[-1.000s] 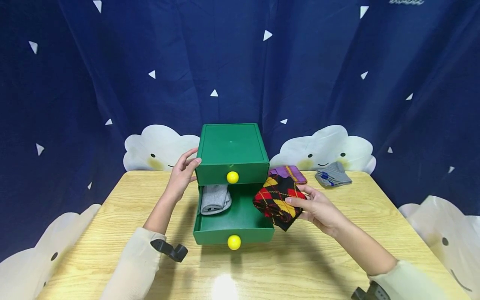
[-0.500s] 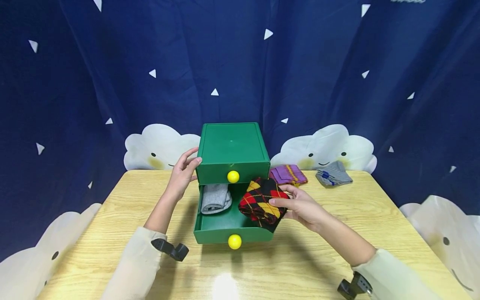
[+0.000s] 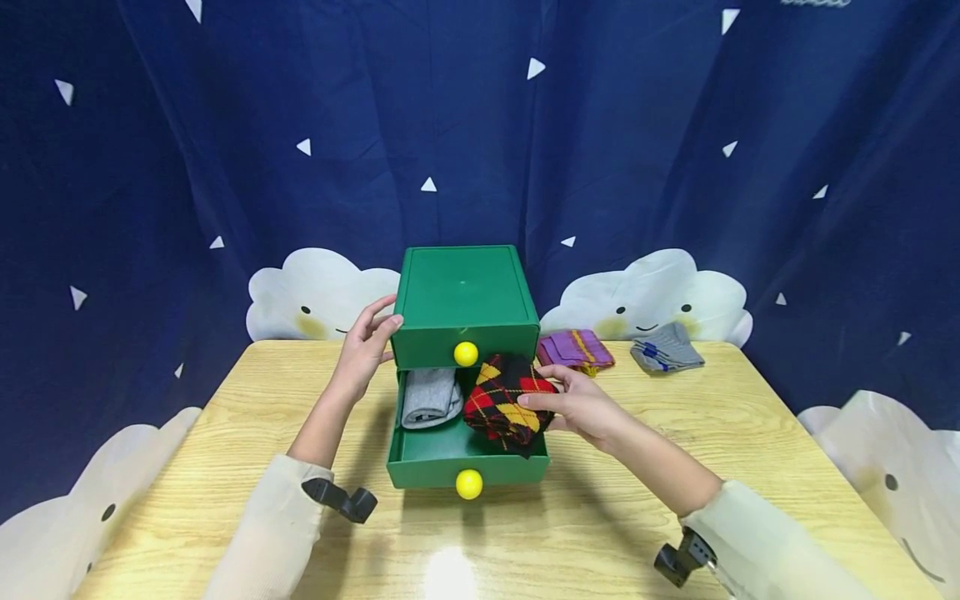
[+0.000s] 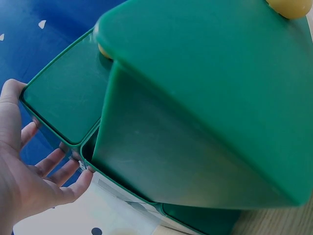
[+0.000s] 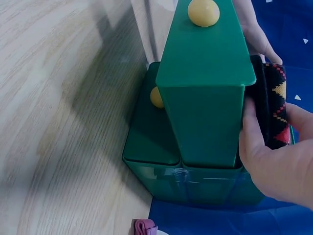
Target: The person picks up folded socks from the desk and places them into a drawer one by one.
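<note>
A green drawer cabinet [image 3: 461, 287] stands on the table with its middle drawer [image 3: 427, 472] pulled out. My left hand [image 3: 360, 354] rests against the cabinet's left side, thumb at the front edge of the top drawer [image 4: 71, 90], fingers spread along the side. My right hand [image 3: 581, 404] pinches folded argyle socks [image 3: 501, 400] in black, red and yellow between thumb and fingers. They hang over the right half of the pulled-out drawer, and the right wrist view shows them partly behind its wall. Folded light-grey socks [image 3: 431, 398] lie in the drawer's left back corner.
Folded purple socks [image 3: 577, 348] with a yellow stripe lie right behind the cabinet's right side. Grey socks [image 3: 667, 350] with blue marks lie further right on the wooden table [image 3: 285, 375]. Below the pulled-out drawer sits a bottom drawer [image 5: 151, 127]. A blue curtain [image 3: 480, 125] hangs behind.
My right hand has moved left with the argyle socks, from beside the drawer's right edge to over its inside. My left hand has stayed on the cabinet.
</note>
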The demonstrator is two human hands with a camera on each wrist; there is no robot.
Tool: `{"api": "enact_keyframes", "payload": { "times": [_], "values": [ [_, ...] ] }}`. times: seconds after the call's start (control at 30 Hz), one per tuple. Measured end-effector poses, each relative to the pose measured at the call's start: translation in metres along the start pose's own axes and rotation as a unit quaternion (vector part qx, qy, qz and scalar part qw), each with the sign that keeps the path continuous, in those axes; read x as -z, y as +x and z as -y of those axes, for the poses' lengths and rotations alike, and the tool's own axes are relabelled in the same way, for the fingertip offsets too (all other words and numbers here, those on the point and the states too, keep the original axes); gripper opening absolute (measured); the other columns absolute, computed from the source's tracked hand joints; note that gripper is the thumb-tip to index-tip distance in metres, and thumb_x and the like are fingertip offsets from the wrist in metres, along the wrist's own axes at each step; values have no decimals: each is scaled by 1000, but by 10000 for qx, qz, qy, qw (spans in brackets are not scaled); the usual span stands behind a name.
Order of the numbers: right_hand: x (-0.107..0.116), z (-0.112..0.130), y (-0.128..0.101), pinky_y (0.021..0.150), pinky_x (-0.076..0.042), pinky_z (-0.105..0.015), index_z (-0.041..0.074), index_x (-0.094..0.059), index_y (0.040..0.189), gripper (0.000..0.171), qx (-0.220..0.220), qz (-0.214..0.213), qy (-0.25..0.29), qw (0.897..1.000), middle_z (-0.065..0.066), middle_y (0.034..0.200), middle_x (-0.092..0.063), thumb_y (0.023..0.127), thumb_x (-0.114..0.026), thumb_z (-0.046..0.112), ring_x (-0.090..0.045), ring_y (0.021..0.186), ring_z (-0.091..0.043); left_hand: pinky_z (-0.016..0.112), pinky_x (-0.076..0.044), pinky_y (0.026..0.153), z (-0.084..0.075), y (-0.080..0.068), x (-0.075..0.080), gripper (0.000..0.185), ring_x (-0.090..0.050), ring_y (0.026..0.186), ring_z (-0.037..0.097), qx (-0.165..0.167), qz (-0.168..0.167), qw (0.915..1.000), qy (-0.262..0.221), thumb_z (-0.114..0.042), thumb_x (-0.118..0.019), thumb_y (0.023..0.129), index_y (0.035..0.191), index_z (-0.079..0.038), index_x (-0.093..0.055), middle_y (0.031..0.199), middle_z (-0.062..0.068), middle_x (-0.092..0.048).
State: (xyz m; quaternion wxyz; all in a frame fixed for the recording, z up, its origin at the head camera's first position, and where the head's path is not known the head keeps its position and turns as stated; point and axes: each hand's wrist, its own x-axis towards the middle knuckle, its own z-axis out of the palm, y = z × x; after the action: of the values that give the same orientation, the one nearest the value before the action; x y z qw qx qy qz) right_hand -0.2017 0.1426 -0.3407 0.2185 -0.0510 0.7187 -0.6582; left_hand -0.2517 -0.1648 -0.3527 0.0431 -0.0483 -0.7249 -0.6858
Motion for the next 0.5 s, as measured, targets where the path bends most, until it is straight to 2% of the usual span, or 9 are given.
{"api": "enact_keyframes", "payload": {
  "times": [0.27,0.5],
  "values": [
    [-12,2,9,87,-52,-44,3,-42,130,59,-45,-324,-1055,9939,-17,119,-58,82,-71,20,-62,97,-20,58,-36,102,0,0,0,53,-36,131,29,25,4,10000,-4,-33,-50,95,145,-22,-34,142,16,-38],
    [-19,4,13,67,-54,-30,2,-48,123,50,110,-49,-1647,9863,-14,109,-65,82,-72,17,-63,83,-15,58,-36,102,0,-1,0,54,-37,131,29,20,9,10000,-5,-33,-49,95,145,-22,-33,143,17,-38]
  ]
}}
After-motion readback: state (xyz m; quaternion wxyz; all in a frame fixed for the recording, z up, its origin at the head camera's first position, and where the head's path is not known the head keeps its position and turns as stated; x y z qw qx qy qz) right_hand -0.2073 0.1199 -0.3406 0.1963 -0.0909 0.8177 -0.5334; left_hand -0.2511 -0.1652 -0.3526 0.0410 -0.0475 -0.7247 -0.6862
